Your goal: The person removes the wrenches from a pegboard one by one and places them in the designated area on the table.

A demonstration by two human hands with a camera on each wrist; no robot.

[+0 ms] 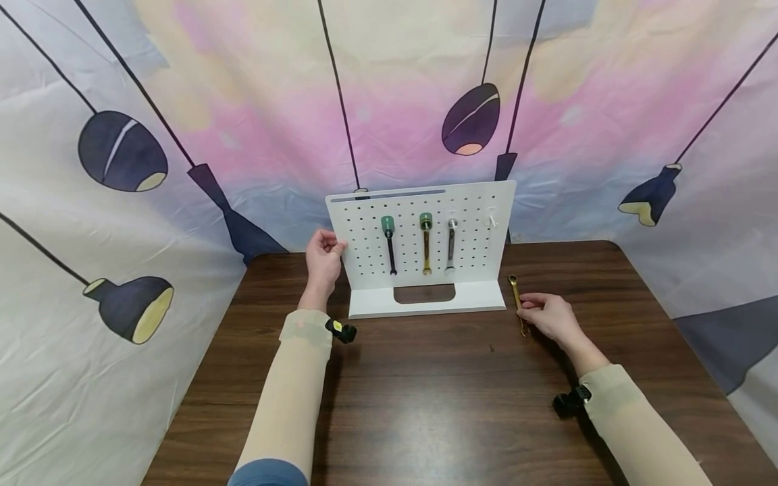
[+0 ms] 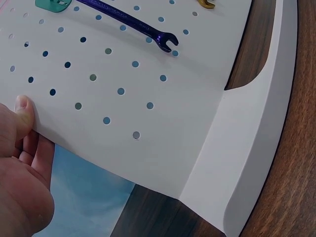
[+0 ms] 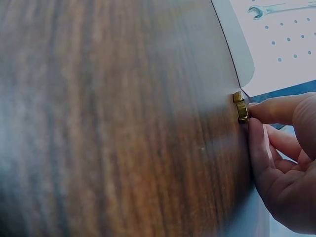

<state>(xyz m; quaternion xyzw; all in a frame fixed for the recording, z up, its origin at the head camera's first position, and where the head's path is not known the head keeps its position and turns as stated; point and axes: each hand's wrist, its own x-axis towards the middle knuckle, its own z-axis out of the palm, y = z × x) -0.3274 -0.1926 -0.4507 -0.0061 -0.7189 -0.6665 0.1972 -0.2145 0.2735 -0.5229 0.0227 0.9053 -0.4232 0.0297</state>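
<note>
My left hand point(image 1: 324, 260) pinches the left edge of a white pegboard stand point(image 1: 365, 260), thumb on the front face and fingers behind, as the left wrist view shows. A dark purple wrench point(image 1: 391, 253), a gold wrench point(image 1: 427, 251) and a silver wrench point(image 1: 451, 248) hang on the board in a row. To the right of the stand, my right hand point(image 1: 550, 316) pinches a second gold wrench point(image 1: 515, 291) between thumb and fingertips, low over the table. In the right wrist view this wrench point(image 3: 241, 106) appears end-on at the fingertips.
A small clear hook point(image 1: 491, 220) with nothing on it sits at the board's upper right. The stand's base has a cut-out slot and rests on the brown wooden table point(image 1: 419, 378). Behind it hangs a cloth backdrop point(image 1: 273, 135) printed with lamps.
</note>
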